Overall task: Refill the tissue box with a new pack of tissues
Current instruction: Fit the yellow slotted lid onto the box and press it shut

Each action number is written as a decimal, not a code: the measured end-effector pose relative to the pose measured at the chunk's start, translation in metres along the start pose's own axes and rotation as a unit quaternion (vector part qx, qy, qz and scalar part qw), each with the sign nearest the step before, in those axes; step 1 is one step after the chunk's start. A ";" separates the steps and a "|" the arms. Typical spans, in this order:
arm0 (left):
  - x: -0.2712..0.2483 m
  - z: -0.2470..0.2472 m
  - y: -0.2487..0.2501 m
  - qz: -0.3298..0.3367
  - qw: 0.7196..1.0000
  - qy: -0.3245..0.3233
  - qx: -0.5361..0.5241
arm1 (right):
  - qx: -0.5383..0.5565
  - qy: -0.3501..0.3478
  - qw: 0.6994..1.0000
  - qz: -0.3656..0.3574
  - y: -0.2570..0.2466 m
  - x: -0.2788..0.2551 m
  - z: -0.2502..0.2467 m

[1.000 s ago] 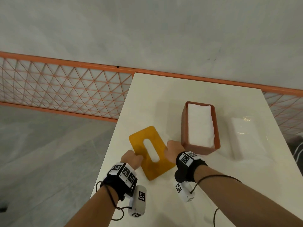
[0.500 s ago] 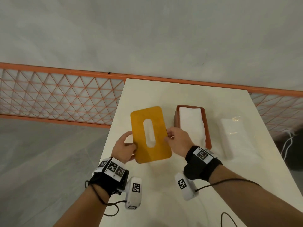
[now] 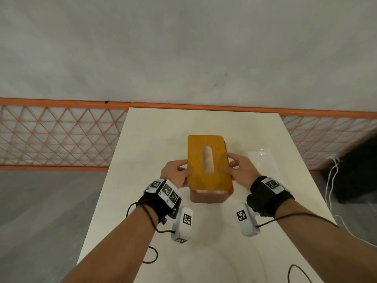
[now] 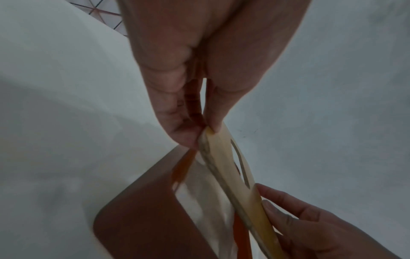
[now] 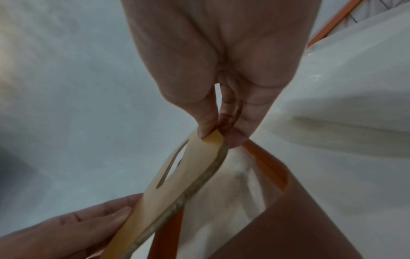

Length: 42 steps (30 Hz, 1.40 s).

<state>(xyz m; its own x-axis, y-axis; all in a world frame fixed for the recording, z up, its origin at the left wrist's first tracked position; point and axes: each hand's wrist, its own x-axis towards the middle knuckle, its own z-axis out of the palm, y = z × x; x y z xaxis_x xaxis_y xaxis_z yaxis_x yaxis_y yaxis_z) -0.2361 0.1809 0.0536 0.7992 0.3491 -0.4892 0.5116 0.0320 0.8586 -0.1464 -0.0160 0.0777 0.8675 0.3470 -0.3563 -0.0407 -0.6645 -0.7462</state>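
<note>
A yellow lid (image 3: 208, 162) with an oval slot hangs just above the orange tissue box (image 3: 208, 198), covering it in the head view. My left hand (image 3: 177, 174) pinches the lid's left edge and my right hand (image 3: 237, 169) pinches its right edge. The left wrist view shows thumb and fingers clamped on the lid (image 4: 230, 168) over the box (image 4: 142, 210), which holds white tissues (image 4: 206, 198). The right wrist view shows the same pinch on the lid (image 5: 188, 173), with the box (image 5: 288, 219) and tissues (image 5: 233, 198) below it.
A clear plastic wrapper (image 3: 263, 160) lies on the white table (image 3: 155, 139) to the right of the box. An orange mesh fence (image 3: 57, 135) runs behind the table. White cords (image 3: 330, 180) hang off the right side.
Both hands lifted the yellow lid off the table's left part and carried it right, over the orange box. The box's white tissues are now hidden under it in the head view.
</note>
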 end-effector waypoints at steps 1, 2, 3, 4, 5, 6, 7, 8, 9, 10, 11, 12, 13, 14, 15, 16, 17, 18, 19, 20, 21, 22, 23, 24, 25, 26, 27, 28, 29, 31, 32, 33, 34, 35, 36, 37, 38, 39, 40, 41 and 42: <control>0.003 0.004 -0.001 -0.001 1.000 0.002 0.004 | -0.002 -0.002 1.000 0.002 0.003 0.003 -0.002; 0.004 0.005 -0.002 -0.001 1.000 0.004 0.005 | -0.001 -0.004 1.000 0.002 0.003 0.004 -0.001; 0.006 0.008 -0.002 -0.002 1.000 0.007 0.006 | 0.005 -0.004 1.000 0.005 0.005 0.006 -0.002; 0.008 0.009 -0.003 -0.002 1.000 0.012 0.007 | 0.011 -0.005 1.000 0.005 0.006 0.007 -0.003; 0.010 0.010 -0.004 -0.002 1.000 0.017 0.011 | 0.015 -0.006 1.000 0.006 0.007 0.009 -0.003; 0.011 0.010 -0.004 0.001 1.000 0.022 0.014 | 0.020 -0.008 1.000 0.005 0.009 0.009 -0.003; 0.012 0.010 -0.004 0.003 1.000 0.024 0.018 | 0.027 -0.009 1.000 0.006 0.010 0.010 -0.003; 0.013 0.010 -0.005 0.006 0.999 0.026 0.022 | 0.033 -0.010 0.999 0.006 0.011 0.010 -0.003; 0.013 0.009 -0.005 0.009 0.999 0.026 0.027 | 0.037 -0.011 0.999 0.008 0.012 0.011 -0.003; 0.014 0.009 -0.005 0.011 0.999 0.025 0.032 | 0.041 -0.011 0.999 0.007 0.013 0.011 -0.002; 0.015 0.009 -0.005 0.011 0.999 0.024 0.034 | 0.046 -0.012 0.999 0.007 0.014 0.011 -0.002; 0.015 0.009 -0.005 0.010 0.999 0.021 0.031 | 0.053 -0.012 0.998 0.008 0.015 0.012 -0.002; 0.015 0.009 -0.005 0.007 0.999 0.018 0.028 | 0.062 -0.014 0.998 0.011 0.016 0.011 -0.001; 0.015 0.009 -0.006 0.006 1.000 0.014 0.026 | 0.070 -0.015 0.997 0.015 0.017 0.012 -0.001; 0.014 0.010 -0.006 0.005 1.000 0.010 0.026 | 0.078 -0.017 0.997 0.019 0.018 0.012 -0.001; 0.014 0.010 -0.006 0.006 1.000 0.008 0.028 | 0.083 -0.018 0.996 0.021 0.018 0.012 -0.001; 0.014 0.010 -0.006 0.007 1.000 0.007 0.030 | 0.087 -0.017 0.996 0.024 0.018 0.011 0.000; 0.014 0.010 -0.006 0.006 1.000 0.005 0.030 | 0.089 -0.017 0.995 0.027 0.019 0.011 -0.001; 0.015 0.011 -0.007 0.004 1.000 0.002 0.028 | 0.091 -0.017 0.995 0.029 0.019 0.011 -0.001; 0.016 0.011 -0.007 0.001 1.000 -0.002 0.023 | 0.090 -0.017 0.995 0.032 0.020 0.011 -0.001; 0.017 0.012 -0.008 -0.001 1.000 -0.006 0.019 | 0.089 -0.017 0.995 0.034 0.021 0.011 -0.001; 0.017 0.012 -0.008 -0.002 1.000 -0.009 0.019 | 0.085 -0.017 0.996 0.036 0.021 0.010 -0.001; 0.017 0.012 -0.008 -0.002 1.000 -0.009 0.022 | 0.079 -0.015 0.996 0.035 0.021 0.010 0.000; 0.017 0.012 -0.008 0.000 1.000 -0.008 0.025 | 0.070 -0.014 0.997 0.034 0.021 0.010 0.000; 0.017 0.012 -0.008 0.001 1.000 -0.009 0.026 | 0.063 -0.013 0.997 0.033 0.020 0.009 0.000; 0.017 0.012 -0.009 0.001 1.000 -0.009 0.027 | 0.058 -0.013 0.998 0.033 0.019 0.009 -0.001; 0.016 0.011 -0.009 0.002 1.000 -0.009 0.028 | 0.052 -0.013 0.998 0.033 0.018 0.008 -0.001; 0.016 0.011 -0.009 0.002 0.999 -0.008 0.031 | 0.044 -0.012 0.998 0.031 0.017 0.008 -0.001; 0.017 0.011 -0.009 0.002 0.999 -0.008 0.036 | 0.033 -0.010 0.999 0.030 0.016 0.008 -0.001; 0.016 0.012 -0.009 0.000 0.999 -0.004 0.038 | 0.011 -0.006 1.000 0.028 0.017 0.008 0.001; 0.017 0.013 -0.010 -0.001 0.999 -0.001 0.037 | 0.001 -0.002 1.000 0.028 0.017 0.008 0.002; 0.016 0.013 -0.010 -0.003 0.999 0.002 0.038 | -0.008 0.002 1.000 0.030 0.017 0.008 0.003; 0.016 0.013 -0.011 -0.004 0.999 0.005 0.037 | -0.014 0.005 0.999 0.031 0.017 0.008 0.003; 0.015 0.013 -0.012 -0.005 0.999 0.006 0.036 | -0.022 0.006 0.999 0.032 0.017 0.007 0.004; 0.015 0.013 -0.012 -0.005 0.999 0.008 0.035 | -0.031 0.008 0.999 0.031 0.017 0.007 0.005; 0.014 0.013 -0.012 -0.006 0.999 0.008 0.035 | -0.041 0.009 0.999 0.031 0.017 0.007 0.005; 0.014 0.013 -0.012 -0.006 0.999 0.007 0.036 | -0.050 0.010 0.998 0.033 0.016 0.007 0.005; 0.013 0.012 -0.011 -0.007 0.999 0.004 0.036 | -0.058 0.011 0.998 0.037 0.016 0.007 0.006; 0.012 0.012 -0.011 -0.007 0.999 0.000 0.038 | -0.064 0.015 0.997 0.039 0.016 0.007 0.006; 0.012 0.012 -0.010 -0.007 0.999 -0.003 0.042 | -0.068 0.019 0.997 0.040 0.017 0.007 0.007; 0.011 0.012 -0.009 -0.006 0.999 -0.004 0.049 | -0.068 0.023 0.997 0.042 0.018 0.007 0.008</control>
<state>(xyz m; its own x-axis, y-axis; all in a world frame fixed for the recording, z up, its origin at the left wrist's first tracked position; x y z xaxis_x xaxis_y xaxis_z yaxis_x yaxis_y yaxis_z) -0.2281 0.1734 0.0382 0.7945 0.3422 -0.5017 0.5501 -0.0555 0.8333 -0.1453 -0.0204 0.0576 0.8858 0.2585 -0.3854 -0.0481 -0.7748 -0.6303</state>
